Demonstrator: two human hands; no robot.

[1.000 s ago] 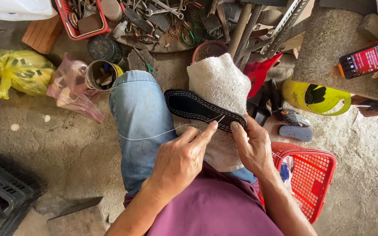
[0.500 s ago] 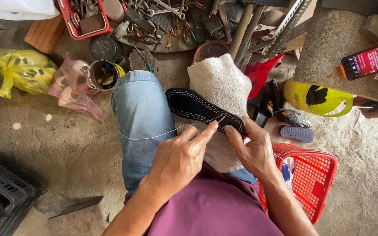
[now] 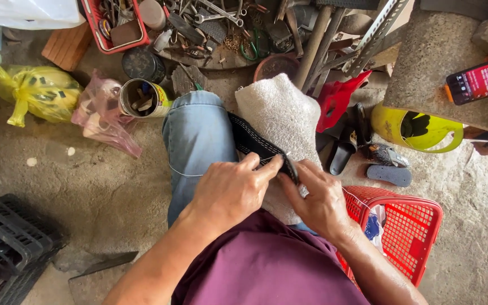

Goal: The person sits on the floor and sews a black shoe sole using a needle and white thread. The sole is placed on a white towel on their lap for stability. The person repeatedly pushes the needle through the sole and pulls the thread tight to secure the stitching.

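Far left: black plastic crate (image 3: pixel 7 243) at the lower edge, on the concrete floor (image 3: pixel 86 186). Above it, a knotted yellow plastic bag (image 3: pixel 38 93), and just beside that a pink bag (image 3: pixel 103 116). A round tin (image 3: pixel 142 99) full of small bits sits touching the pink bag, close to the knee. Top left: red tray (image 3: pixel 94 17) of hand tools, then a heap of wrenches and metal scrap (image 3: pixel 227 25) along the top.

Centre: person sits, left knee in blue jeans (image 3: pixel 196 141), a white towel (image 3: pixel 280 113) draped over the right knee. Black shoe sole (image 3: pixel 249 138) lies tilted across the lap between jeans and towel, stitch row visible along its rim, near end in the hands. A pale thread (image 3: pixel 184 172) runs across the jeans toward the left hand.

Left hand (image 3: pixel 230 189): closed, thumb and forefinger pinched at the sole's near edge; cannot tell whether it grips the sole itself or just the thread. Right hand (image 3: pixel 317 200): fingers curled, clamping the sole's near end from the other side. Hands nearly touch at the sole.

Right: red plastic piece (image 3: pixel 337 99), dark sandals (image 3: pixel 388 172) on the floor, red mesh basket (image 3: pixel 402 226) just beside the right forearm. Yellow jug (image 3: pixel 396 127) lying on its side, with a cut opening, against a concrete block (image 3: pixel 441 68).
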